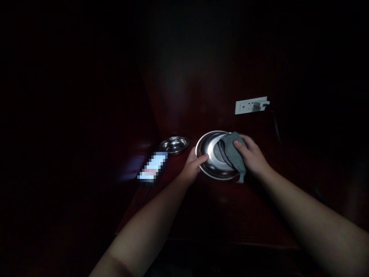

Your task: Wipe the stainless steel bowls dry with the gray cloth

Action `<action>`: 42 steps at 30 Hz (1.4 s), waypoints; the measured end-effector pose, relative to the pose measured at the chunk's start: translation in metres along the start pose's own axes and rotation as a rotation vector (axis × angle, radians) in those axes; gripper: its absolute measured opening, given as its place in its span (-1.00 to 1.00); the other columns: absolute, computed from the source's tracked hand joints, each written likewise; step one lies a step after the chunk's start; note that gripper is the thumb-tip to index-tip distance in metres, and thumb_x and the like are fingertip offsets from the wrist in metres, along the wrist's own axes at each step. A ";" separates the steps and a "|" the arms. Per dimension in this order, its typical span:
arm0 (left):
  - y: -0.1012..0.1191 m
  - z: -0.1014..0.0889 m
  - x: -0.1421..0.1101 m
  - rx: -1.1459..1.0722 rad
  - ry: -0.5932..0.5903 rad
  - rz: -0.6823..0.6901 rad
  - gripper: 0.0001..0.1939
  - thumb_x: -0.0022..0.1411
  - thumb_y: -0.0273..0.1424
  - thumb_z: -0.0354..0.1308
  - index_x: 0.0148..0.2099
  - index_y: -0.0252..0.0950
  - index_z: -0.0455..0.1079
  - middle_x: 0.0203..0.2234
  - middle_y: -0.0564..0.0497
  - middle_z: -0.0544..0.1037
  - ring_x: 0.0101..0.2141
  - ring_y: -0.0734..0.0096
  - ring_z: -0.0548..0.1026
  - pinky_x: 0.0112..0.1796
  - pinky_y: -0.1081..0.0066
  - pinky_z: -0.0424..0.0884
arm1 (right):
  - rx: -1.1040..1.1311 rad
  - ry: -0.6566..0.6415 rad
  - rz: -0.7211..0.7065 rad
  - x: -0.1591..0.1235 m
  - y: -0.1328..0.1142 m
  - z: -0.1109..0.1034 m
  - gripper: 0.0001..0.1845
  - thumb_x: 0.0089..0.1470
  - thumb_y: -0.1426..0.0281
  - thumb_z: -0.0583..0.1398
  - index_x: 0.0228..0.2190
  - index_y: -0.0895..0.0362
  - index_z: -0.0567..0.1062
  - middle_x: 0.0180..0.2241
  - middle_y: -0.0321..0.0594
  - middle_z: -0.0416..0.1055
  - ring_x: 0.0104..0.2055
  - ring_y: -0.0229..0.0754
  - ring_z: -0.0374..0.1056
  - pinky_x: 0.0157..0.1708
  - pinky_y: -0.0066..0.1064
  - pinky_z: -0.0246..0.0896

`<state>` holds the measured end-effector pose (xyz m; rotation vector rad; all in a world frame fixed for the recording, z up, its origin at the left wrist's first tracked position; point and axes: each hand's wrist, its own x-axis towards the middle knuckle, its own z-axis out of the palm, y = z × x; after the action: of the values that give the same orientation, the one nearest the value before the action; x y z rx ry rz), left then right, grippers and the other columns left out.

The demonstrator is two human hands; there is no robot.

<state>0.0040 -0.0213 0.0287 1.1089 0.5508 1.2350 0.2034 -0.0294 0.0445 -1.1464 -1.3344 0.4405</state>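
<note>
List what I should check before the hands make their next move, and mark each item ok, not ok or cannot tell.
1. Left hand grips the held bowl at its rim, thumb inside: ok.
2. Right hand has hold of the cloth, which lies over the right side of that bowl: ok.
3. Other bowl stands apart from the held one: ok.
4. Phone is clear of both hands: ok.
5. Inside of the held bowl is dry: cannot tell.
6. Lighting is good all round: not ok, most of the view is dark.
</note>
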 end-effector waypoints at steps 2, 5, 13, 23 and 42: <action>0.001 0.001 -0.001 -0.015 -0.007 0.004 -0.44 -0.11 -0.35 0.33 -0.01 -0.26 0.30 -0.14 -0.04 0.47 -0.06 0.17 0.42 -0.04 0.21 0.32 | -0.002 -0.004 0.005 0.000 -0.001 0.000 -0.52 -0.04 0.03 0.18 -0.15 0.06 0.44 -0.10 -0.13 0.42 -0.03 0.03 0.32 0.04 -0.05 0.14; 0.002 0.002 -0.002 -0.036 -0.008 0.009 -0.44 -0.11 -0.36 0.33 -0.01 -0.27 0.29 -0.13 -0.04 0.47 -0.06 0.19 0.42 -0.03 0.21 0.32 | -0.007 0.003 0.012 -0.001 -0.003 0.000 -0.52 -0.05 0.02 0.18 -0.16 0.06 0.44 -0.11 -0.13 0.43 -0.04 0.04 0.32 0.03 -0.03 0.14; 0.006 -0.002 -0.001 -0.171 -0.013 -0.030 -0.60 0.03 -0.29 0.21 -0.07 -0.29 0.33 -0.30 -0.03 0.49 -0.28 0.34 0.50 -0.15 0.23 0.41 | 0.084 0.136 0.103 0.002 0.007 0.001 -0.45 -0.09 -0.02 0.20 -0.14 0.06 0.42 -0.15 -0.14 0.44 -0.10 0.02 0.35 -0.05 -0.07 0.22; -0.002 0.004 -0.011 0.008 -0.136 -0.068 -0.44 -0.03 -0.36 0.30 0.04 -0.18 0.23 -0.09 -0.05 0.43 -0.22 0.30 0.49 -0.29 0.34 0.45 | 0.099 0.118 0.120 0.001 0.010 0.003 -0.48 -0.08 -0.03 0.19 -0.19 0.07 0.43 -0.18 -0.16 0.43 -0.11 -0.03 0.35 -0.04 -0.11 0.20; 0.004 0.004 -0.008 -0.005 -0.066 -0.052 -0.44 -0.06 -0.33 0.32 0.02 -0.23 0.26 -0.15 -0.04 0.45 -0.26 0.34 0.47 -0.31 0.40 0.40 | 0.049 -0.013 0.050 0.000 0.007 -0.001 -0.49 0.01 0.03 0.15 -0.08 0.08 0.44 -0.05 -0.14 0.42 0.00 -0.02 0.31 0.06 -0.12 0.11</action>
<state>0.0029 -0.0300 0.0325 1.1203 0.5232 1.1506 0.2069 -0.0265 0.0389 -1.1396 -1.3017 0.5156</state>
